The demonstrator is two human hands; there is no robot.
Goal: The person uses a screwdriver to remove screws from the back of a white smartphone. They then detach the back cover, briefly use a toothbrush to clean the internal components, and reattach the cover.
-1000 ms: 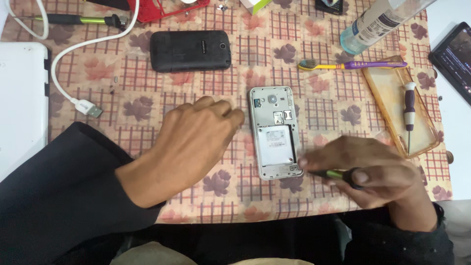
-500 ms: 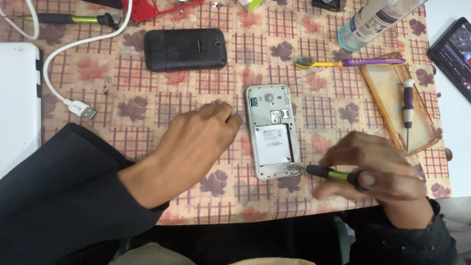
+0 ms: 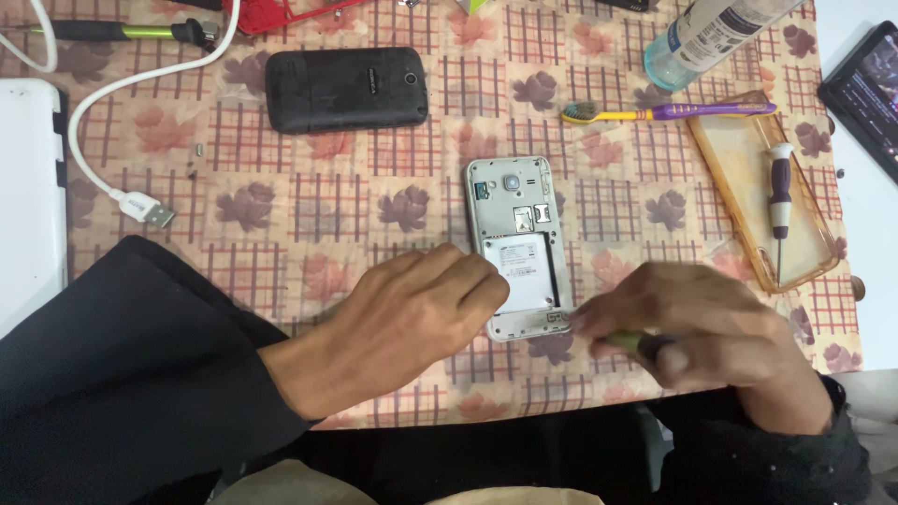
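Observation:
An opened silver phone lies face down on the patterned cloth, its back cover off and its battery bay showing. My left hand rests on the phone's lower left edge, fingers curled against it. At the phone's lower right corner, my right hand grips a small green-handled screwdriver, whose tip points at that corner.
A black phone back cover lies at upper left, near a white USB cable. A toothbrush, a clear bottle and an amber phone case holding a purple screwdriver sit at right. A dark tablet lies at far right.
My right hand has shifted slightly left with the screwdriver, closer to the phone's lower right corner. The left hand stays on the phone's left edge.

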